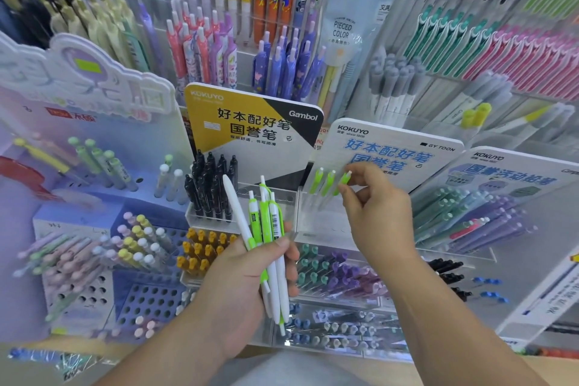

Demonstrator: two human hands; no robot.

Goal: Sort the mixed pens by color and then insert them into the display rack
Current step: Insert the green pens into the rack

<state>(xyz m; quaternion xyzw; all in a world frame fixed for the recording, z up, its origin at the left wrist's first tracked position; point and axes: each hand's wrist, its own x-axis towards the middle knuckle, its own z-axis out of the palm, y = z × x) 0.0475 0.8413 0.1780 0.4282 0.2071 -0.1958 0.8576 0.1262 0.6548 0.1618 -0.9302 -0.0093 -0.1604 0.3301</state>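
The bundle of pens [270, 229] has white barrels with lime-green clips and grips. The left hand [241, 285] grips it just left of the clear rack [326, 224], long axes near upright, clicker ends up and tips down past the palm. The right hand [379, 213] pinches the top of one green pen [344, 181] standing in the rack beside two matching pens [317, 180]. All three lean up and to the right.
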